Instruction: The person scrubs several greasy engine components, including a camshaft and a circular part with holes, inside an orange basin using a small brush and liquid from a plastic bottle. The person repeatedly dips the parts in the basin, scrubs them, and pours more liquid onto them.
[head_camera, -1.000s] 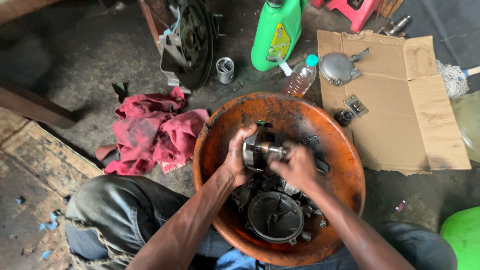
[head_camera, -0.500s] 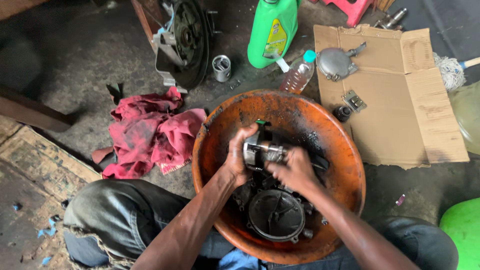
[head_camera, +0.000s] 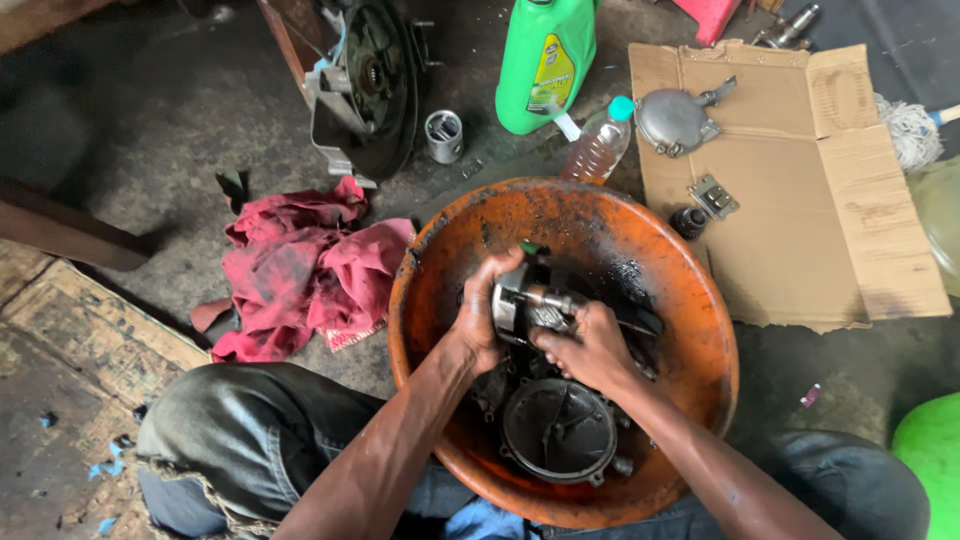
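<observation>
One metal engine part (head_camera: 530, 300) is gripped by two hands, left hand (head_camera: 480, 318) and right hand (head_camera: 590, 348), inside one orange basin (head_camera: 700, 330). One red rag (head_camera: 300, 265) lies left; two bottles stand far.

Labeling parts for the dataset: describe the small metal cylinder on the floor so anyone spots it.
Find the green jug at top centre. Just left of it, on the bare concrete, stands the small metal cylinder, beside the dark engine casing. It alone is silver, short, hollow and open-topped.
</observation>
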